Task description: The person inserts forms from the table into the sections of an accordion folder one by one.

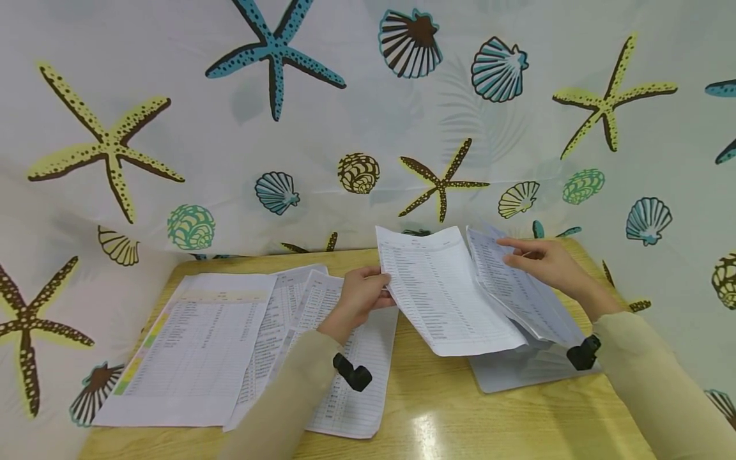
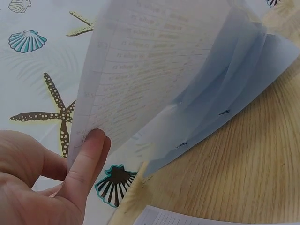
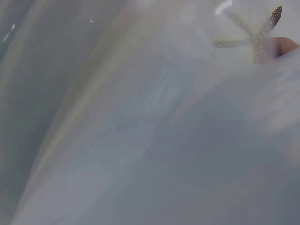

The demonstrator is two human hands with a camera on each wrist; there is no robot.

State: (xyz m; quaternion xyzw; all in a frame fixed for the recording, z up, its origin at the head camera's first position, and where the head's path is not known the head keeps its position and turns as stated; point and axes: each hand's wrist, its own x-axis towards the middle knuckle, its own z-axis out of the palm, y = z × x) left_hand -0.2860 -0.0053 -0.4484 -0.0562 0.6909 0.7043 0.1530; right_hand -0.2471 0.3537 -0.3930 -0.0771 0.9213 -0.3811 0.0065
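Observation:
My left hand (image 1: 363, 295) pinches the left edge of a printed sheet (image 1: 443, 287), thumb in front and fingers behind. The sheet is lifted at a tilt over the table; the left wrist view shows its back past the fingers. Right of it, a stack of printed sheets (image 1: 500, 275) sits in a translucent bluish plastic folder (image 1: 506, 377). My right hand (image 1: 546, 263) holds the folder's upper part with thumb and index finger, the other fingers curled. Film fills most of the right wrist view, a fingertip (image 3: 287, 47) at its right edge.
Printed sheets lie overlapping on the left of the wooden table (image 1: 431, 396). The leftmost page (image 1: 201, 345) has coloured marks along its left side; another page (image 1: 356, 383) lies under my left forearm. Behind the table hangs a cloth (image 1: 345, 128) with starfish and shells.

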